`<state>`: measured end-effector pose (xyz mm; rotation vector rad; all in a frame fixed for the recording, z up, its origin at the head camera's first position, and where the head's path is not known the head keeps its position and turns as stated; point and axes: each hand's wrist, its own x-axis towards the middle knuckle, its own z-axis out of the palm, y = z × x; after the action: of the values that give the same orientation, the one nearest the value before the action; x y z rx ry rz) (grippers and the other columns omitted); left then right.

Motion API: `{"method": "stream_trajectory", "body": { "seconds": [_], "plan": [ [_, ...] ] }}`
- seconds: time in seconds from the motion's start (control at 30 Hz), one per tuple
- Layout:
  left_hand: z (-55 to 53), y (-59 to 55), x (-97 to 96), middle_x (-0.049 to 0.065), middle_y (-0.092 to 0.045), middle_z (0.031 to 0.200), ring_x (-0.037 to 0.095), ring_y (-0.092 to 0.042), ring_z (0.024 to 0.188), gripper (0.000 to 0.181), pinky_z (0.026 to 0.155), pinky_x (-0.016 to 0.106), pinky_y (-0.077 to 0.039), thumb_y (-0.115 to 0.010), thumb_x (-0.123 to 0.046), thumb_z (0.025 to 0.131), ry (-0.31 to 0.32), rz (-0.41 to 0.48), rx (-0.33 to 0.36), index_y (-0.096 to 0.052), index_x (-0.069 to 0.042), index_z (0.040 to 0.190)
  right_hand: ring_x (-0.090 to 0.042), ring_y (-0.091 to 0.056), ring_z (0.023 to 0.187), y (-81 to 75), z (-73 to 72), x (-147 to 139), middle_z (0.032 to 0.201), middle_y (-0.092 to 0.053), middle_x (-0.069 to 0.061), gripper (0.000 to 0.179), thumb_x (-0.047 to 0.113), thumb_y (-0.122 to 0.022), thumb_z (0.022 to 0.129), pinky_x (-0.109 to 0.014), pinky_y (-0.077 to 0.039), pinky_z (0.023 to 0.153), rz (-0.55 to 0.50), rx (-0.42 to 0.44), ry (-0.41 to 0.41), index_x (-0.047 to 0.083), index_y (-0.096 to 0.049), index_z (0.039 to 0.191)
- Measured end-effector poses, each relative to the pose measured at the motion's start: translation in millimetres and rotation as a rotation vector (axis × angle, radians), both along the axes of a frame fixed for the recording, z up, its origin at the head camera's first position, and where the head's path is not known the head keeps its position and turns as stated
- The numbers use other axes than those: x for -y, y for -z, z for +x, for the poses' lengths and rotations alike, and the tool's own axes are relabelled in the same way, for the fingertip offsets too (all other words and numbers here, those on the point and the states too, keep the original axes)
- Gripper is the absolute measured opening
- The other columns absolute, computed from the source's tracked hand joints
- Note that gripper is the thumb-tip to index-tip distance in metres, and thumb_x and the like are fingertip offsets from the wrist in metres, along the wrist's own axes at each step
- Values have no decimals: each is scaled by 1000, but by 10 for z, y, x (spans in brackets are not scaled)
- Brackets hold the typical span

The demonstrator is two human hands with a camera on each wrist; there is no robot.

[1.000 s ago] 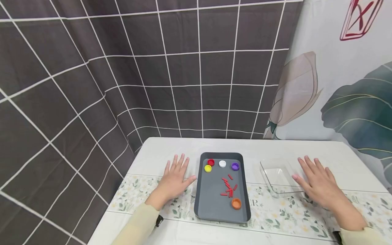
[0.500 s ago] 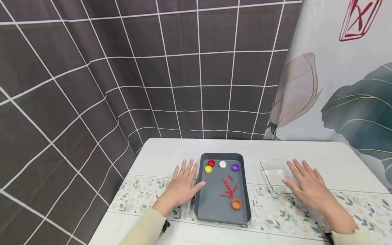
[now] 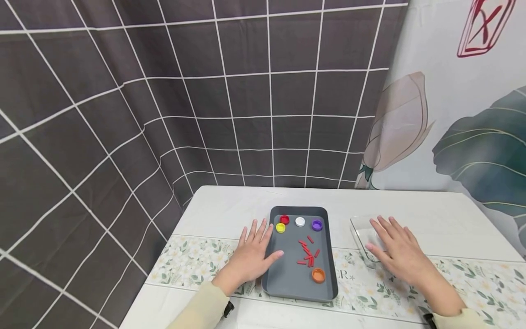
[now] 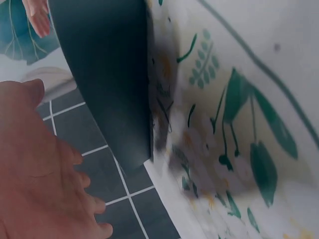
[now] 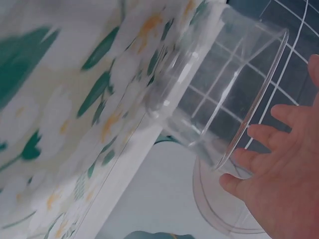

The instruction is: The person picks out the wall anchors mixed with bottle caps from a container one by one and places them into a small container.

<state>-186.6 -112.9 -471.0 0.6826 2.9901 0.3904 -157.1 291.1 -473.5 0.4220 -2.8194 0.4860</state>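
Observation:
A grey rectangular tray point(image 3: 283, 283) lies mid-table. My left hand point(image 3: 249, 259), fingers spread, overlaps its left rim in the head view; the left wrist view shows that hand point(image 4: 40, 169) beside the tray's outer wall point(image 4: 104, 74). Inside the tray are several small red sticks point(image 3: 307, 249) and small round caps: red point(image 3: 284, 220), yellow point(image 3: 280, 227), white point(image 3: 300, 221), purple point(image 3: 317, 225) and orange point(image 3: 318, 275). To the right stands a clear glass dish point(image 3: 361, 235). My right hand point(image 3: 404, 256) spreads over its right part, holding nothing; its fingertips come close to the dish's rim point(image 5: 259, 104) in the right wrist view.
A white table point(image 3: 230, 201) carries a floral-printed band point(image 3: 189, 260) across its middle. Behind and to the left hangs a dark curtain with a white grid point(image 3: 246, 96). At the back right is a white cloth with large printed leaves point(image 3: 485, 141).
Both hands have moved inward: the left one rightward to the tray's edge, the right one leftward over the glass dish. The tray, caps and sticks have stayed in place.

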Motion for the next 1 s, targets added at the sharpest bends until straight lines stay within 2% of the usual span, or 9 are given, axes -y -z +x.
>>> {"method": "stream_trajectory", "body": {
  "seconds": [0.33, 0.57, 0.63, 0.77, 1.0],
  "plan": [
    [23, 73, -69, 12, -11, 170, 38, -1, 156, 84, 123, 60, -3, -41, -64, 101, -15, 0, 18, -20, -11, 163, -45, -14, 153, -19, 4, 191, 158, -31, -29, 70, 42, -54, 104, -60, 3, 122, -19, -7, -26, 7, -31, 159],
    [55, 118, -101, 11, -10, 170, 39, -4, 156, 86, 123, 60, -6, -37, -68, 100, -6, -38, 28, -20, -12, 163, -50, -30, 143, -39, -12, 299, 154, -39, -26, 68, 41, -59, 102, -68, -20, 113, -29, -42, -51, 6, -37, 156],
    [69, 133, -107, 11, -10, 170, 39, -5, 156, 86, 123, 60, -7, -37, -69, 100, 0, -51, 31, -20, -13, 163, -50, -32, 141, -34, -20, 333, 152, -42, -26, 67, 40, -61, 101, -68, -24, 110, -24, -58, -61, 6, -39, 155],
    [83, 158, -120, 11, -11, 170, 38, -6, 156, 85, 123, 60, -9, -38, -68, 100, 5, -65, 44, -20, -14, 163, -51, -34, 139, -23, -33, 389, 149, -45, -26, 66, 38, -63, 100, -68, -27, 108, -19, -80, -82, 4, -42, 153],
    [91, 157, -142, 12, -11, 170, 37, -7, 156, 84, 123, 58, -9, -39, -67, 100, -3, -72, 49, -21, -14, 163, -48, -36, 140, -24, -47, 493, 148, -47, -23, 66, 41, -63, 100, -65, -29, 108, -31, -69, -101, 5, -44, 152]
  ]
}}
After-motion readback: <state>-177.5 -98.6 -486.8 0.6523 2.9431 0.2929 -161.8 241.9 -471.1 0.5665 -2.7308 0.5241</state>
